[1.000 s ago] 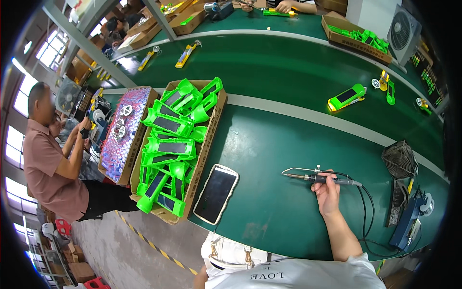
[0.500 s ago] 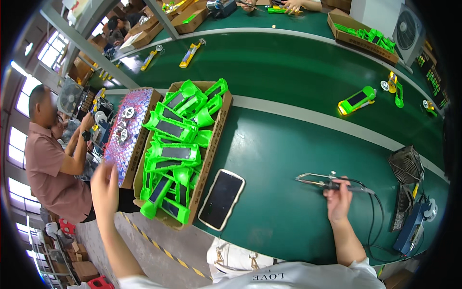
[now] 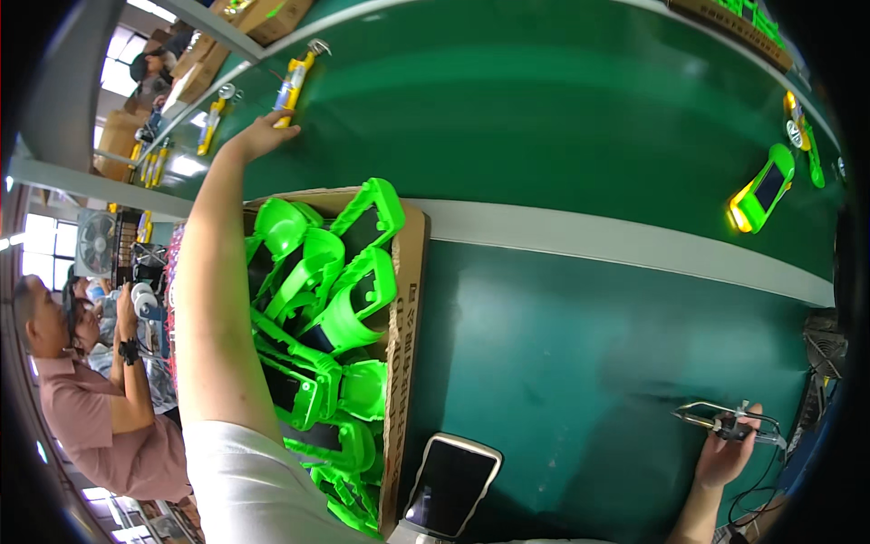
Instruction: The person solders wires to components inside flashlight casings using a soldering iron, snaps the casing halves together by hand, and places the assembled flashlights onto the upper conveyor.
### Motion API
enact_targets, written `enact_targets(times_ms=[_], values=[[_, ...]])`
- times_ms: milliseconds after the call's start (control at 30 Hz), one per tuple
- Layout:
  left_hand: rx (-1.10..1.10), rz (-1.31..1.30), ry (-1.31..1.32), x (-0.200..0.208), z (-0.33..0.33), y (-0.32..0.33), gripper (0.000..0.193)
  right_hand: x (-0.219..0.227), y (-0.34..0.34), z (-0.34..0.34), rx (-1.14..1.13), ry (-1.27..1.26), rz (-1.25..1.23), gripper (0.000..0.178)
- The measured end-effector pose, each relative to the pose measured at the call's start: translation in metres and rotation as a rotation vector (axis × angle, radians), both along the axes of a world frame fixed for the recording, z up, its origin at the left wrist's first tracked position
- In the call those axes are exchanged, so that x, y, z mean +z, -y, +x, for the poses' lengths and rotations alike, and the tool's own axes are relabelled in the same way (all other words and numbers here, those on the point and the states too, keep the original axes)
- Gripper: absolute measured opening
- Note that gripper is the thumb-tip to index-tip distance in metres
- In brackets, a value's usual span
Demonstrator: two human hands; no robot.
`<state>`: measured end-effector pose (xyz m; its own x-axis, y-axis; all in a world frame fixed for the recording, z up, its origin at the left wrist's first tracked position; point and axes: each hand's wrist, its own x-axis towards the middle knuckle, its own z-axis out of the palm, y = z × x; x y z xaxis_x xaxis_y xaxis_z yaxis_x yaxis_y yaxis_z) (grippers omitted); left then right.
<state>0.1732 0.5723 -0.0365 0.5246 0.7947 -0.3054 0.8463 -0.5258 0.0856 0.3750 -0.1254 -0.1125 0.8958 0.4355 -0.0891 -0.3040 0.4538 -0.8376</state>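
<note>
My left arm stretches across to the far green belt. There my left hand (image 3: 260, 138) has its fingers closed on the lower end of a yellow lamp part (image 3: 290, 91) with a silvery round piece at its top. At the right, my right hand (image 3: 728, 455) grips a soldering iron (image 3: 725, 426) with a bent metal wire guide; its tip points left above the bench. Beneath my left arm stands a cardboard box (image 3: 410, 272) piled with green plastic lamp housings (image 3: 358, 308), some with dark panels. A phone (image 3: 450, 490) in a pale case lies beside the box.
More yellow parts (image 3: 212, 122) lie along the belt (image 3: 544, 118). A green-and-yellow lamp (image 3: 763, 189) rests on it at the right. A grey rail (image 3: 580, 238) divides belt and bench. A small fan (image 3: 825, 349) stands at the bench's right end. A co-worker (image 3: 109, 408) is at the left.
My left hand has gone from beside the box to the yellow part on the belt. The view has shifted, and my right hand still holds the soldering iron.
</note>
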Motion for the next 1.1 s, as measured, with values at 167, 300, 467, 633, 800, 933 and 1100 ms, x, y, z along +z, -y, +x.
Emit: enact_targets(times_ms=[167,300,467,633,800,933,1100], values=[[0.079,-0.093,-0.109,-0.018,0.01,-0.003,0.073,0.003,-0.005,0.002,0.061,-0.017,0.06,0.027],[0.069,-0.013,-0.185,-0.019,0.0,-0.009,0.074,0.006,-0.015,0.001,0.124,-0.023,0.014,0.027],[0.113,0.093,-0.258,-0.012,0.017,0.011,0.073,-0.002,-0.006,-0.002,0.013,-0.012,0.042,0.028],[0.039,-0.087,0.126,-0.024,-0.013,-0.041,0.052,-0.005,-0.007,-0.005,0.007,-0.024,-0.021,0.03],[-0.002,0.05,0.176,-0.02,-0.002,-0.024,0.024,-0.003,-0.01,-0.005,-0.033,0.007,-0.055,0.03],[-0.039,-0.02,0.275,-0.002,-0.005,-0.006,0.021,-0.003,-0.017,-0.004,0.012,0.009,-0.053,0.034],[-0.029,-0.098,0.399,0.053,0.016,0.054,0.021,-0.012,-0.015,-0.006,-0.055,0.174,-0.17,0.03]])
